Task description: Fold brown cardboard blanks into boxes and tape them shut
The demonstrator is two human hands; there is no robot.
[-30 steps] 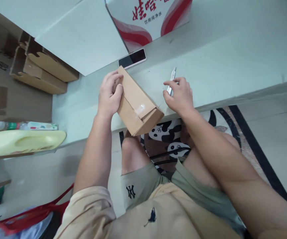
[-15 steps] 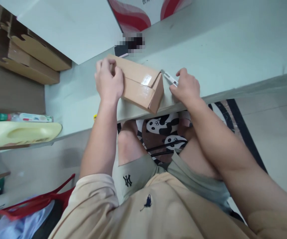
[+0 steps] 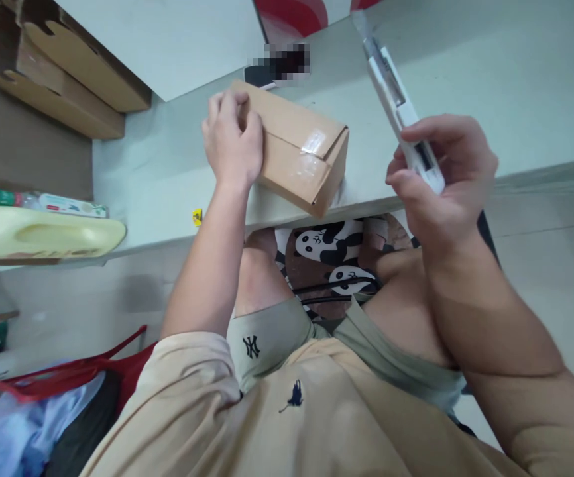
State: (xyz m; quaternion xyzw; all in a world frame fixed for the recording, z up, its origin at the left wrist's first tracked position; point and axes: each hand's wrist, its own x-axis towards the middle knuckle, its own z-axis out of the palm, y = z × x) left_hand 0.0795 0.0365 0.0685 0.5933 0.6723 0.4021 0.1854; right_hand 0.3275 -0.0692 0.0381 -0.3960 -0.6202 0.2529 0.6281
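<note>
A brown cardboard box (image 3: 294,142) lies tilted at the near edge of the pale table, clear tape across its top seam. My left hand (image 3: 232,136) grips its left end, with the fingers bent over the top. My right hand (image 3: 449,169) is closed around a white utility knife (image 3: 401,109), raised to the right of the box and apart from it. The knife's blade end points up and away from me. Beyond the box lies a dark flat object (image 3: 260,76), partly blurred out.
A large white panel or box (image 3: 168,40) stands behind. Cardboard boxes (image 3: 73,86) are stacked at the far left. A pale yellow-green object (image 3: 48,230) and a bottle (image 3: 8,197) lie at the left. A small yellow item (image 3: 197,217) sits at the table's front edge.
My right hand has lifted the utility knife up and away from the box's right corner, bringing it closer to the camera. My left hand stays on the box. The view has shifted slightly.
</note>
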